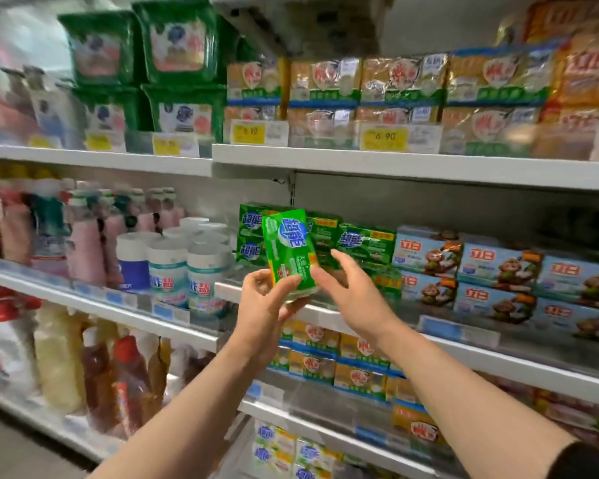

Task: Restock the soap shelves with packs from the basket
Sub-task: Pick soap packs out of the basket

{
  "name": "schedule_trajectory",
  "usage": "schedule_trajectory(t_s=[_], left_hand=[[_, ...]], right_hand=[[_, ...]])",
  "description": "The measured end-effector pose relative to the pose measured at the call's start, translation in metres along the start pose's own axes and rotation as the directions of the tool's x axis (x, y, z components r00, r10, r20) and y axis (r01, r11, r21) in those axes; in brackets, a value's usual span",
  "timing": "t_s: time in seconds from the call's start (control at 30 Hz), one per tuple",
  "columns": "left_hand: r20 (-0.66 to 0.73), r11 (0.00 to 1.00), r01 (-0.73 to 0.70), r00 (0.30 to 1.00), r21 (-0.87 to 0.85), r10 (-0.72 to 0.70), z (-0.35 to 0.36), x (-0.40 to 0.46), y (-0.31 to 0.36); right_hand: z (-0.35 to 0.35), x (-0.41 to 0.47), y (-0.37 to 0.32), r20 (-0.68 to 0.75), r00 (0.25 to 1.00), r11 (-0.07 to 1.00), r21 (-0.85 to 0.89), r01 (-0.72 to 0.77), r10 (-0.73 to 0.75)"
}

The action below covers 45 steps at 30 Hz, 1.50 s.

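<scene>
the step in hand looks like shelving one pack: a green soap pack (288, 250) is held up in front of the middle shelf (464, 344), just before the row of matching green packs (329, 233) stacked at the shelf's left end, beside the blue packs (498, 267). the basket is not in view. the left hand (267, 305) grips the pack from below, thumb curled onto its front face and fingers wrapped behind its lower end, so the pack stands nearly upright, tilted a little to the left. the right hand (353, 292) is loosely spread, fingers relaxed and slightly bent, its thumb tip at the pack's lower right edge; whether it truly touches or is only just beside cannot be told through the blur. the next move probably calls for turning the pack to lie like its neighbours and sliding it onto or next to the green stack, with the right hand steadying or clearing room, taking care not to knock the front packs off the edge.
</scene>
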<state>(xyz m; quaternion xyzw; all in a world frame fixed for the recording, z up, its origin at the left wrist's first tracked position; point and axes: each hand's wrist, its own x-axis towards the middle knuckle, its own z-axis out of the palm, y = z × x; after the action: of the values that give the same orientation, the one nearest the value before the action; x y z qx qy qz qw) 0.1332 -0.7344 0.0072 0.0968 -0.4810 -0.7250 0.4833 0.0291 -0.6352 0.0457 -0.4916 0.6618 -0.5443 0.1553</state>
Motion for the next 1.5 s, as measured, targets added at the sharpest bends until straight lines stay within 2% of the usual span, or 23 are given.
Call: schedule_trajectory(t_s=[0.03, 0.1, 0.17, 0.23, 0.27, 0.33, 0.4, 0.43, 0.63, 0.77, 0.83, 0.9, 1.03, 1.13, 1.27, 1.33, 1.43, 1.5], left_hand=[[0.021, 1.0, 0.01, 1.0, -0.004, -0.01, 0.006, 0.001, -0.003], [0.074, 0.995, -0.006, 0.997, 0.099, -0.001, 0.013, 0.003, -0.006], [0.166, 0.947, -0.077, 0.986, 0.311, 0.025, 0.011, 0.009, -0.006], [0.233, 0.843, -0.177, 0.97, 0.508, 0.063, 0.0, 0.02, -0.005], [0.23, 0.759, -0.224, 0.968, 0.611, 0.1, -0.01, 0.027, -0.006], [0.197, 0.476, -0.28, 0.956, 0.833, 0.217, -0.036, 0.044, -0.009], [0.208, 0.189, -0.262, 0.942, 0.946, 0.264, -0.06, 0.057, -0.014], [0.216, 0.105, -0.249, 0.943, 0.963, 0.255, -0.068, 0.06, -0.016], [0.308, -0.106, -0.289, 0.886, 0.951, 0.346, -0.097, 0.069, -0.02], [0.351, -0.169, -0.308, 0.843, 0.936, 0.408, -0.104, 0.07, -0.028], [0.36, -0.199, -0.302, 0.824, 0.932, 0.437, -0.105, 0.071, -0.033], [0.362, -0.21, -0.297, 0.815, 0.932, 0.452, -0.105, 0.072, -0.035], [0.378, -0.244, -0.293, 0.79, 0.924, 0.483, -0.109, 0.075, -0.038], [0.378, -0.239, -0.296, 0.782, 0.925, 0.496, -0.109, 0.075, -0.039], [0.381, -0.22, -0.311, 0.775, 0.925, 0.504, -0.109, 0.074, -0.039], [0.377, -0.218, -0.308, 0.779, 0.926, 0.501, -0.109, 0.073, -0.039], [0.368, -0.225, -0.294, 0.788, 0.929, 0.493, -0.11, 0.074, -0.04], [0.369, -0.226, -0.294, 0.79, 0.929, 0.489, -0.11, 0.074, -0.041]], right_hand=[[0.006, 0.006, 0.0, -0.006, 1.0, 0.998, 0.07, 0.01, -0.009], [0.008, 0.016, -0.001, -0.063, 0.996, 0.981, 0.18, 0.07, -0.06], [0.002, 0.028, -0.001, -0.168, 0.981, 0.981, 0.152, 0.123, -0.097], [-0.009, 0.04, -0.003, -0.249, 0.962, 0.986, 0.091, 0.139, -0.112], [-0.014, 0.046, -0.005, -0.257, 0.959, 0.988, 0.062, 0.139, -0.119], [-0.021, 0.059, -0.01, -0.216, 0.967, 0.989, 0.021, 0.145, -0.137], [-0.022, 0.071, -0.016, -0.123, 0.98, 0.987, 0.023, 0.16, -0.156], [-0.02, 0.077, -0.021, -0.075, 0.984, 0.986, 0.015, 0.164, -0.163], [0.014, 0.111, -0.041, 0.133, 0.962, 0.936, -0.23, 0.266, -0.24], [0.038, 0.13, -0.042, 0.173, 0.961, 0.949, -0.196, 0.246, -0.214], [0.047, 0.137, -0.039, 0.182, 0.958, 0.929, -0.26, 0.263, -0.221], [0.054, 0.143, -0.035, 0.155, 0.947, 0.865, -0.386, 0.319, -0.28], [0.07, 0.148, -0.02, 0.107, 0.913, 0.771, -0.502, 0.391, -0.393], [0.074, 0.148, -0.005, 0.159, 0.899, 0.675, -0.61, 0.415, -0.409], [0.078, 0.146, 0.006, 0.156, 0.884, 0.616, -0.664, 0.423, -0.44], [0.076, 0.147, 0.003, 0.146, 0.907, 0.662, -0.639, 0.392, -0.395], [0.07, 0.153, -0.016, 0.12, 0.969, 0.839, -0.485, 0.246, -0.215], [0.064, 0.162, -0.024, 0.077, 0.98, 0.873, -0.445, 0.199, -0.185]])
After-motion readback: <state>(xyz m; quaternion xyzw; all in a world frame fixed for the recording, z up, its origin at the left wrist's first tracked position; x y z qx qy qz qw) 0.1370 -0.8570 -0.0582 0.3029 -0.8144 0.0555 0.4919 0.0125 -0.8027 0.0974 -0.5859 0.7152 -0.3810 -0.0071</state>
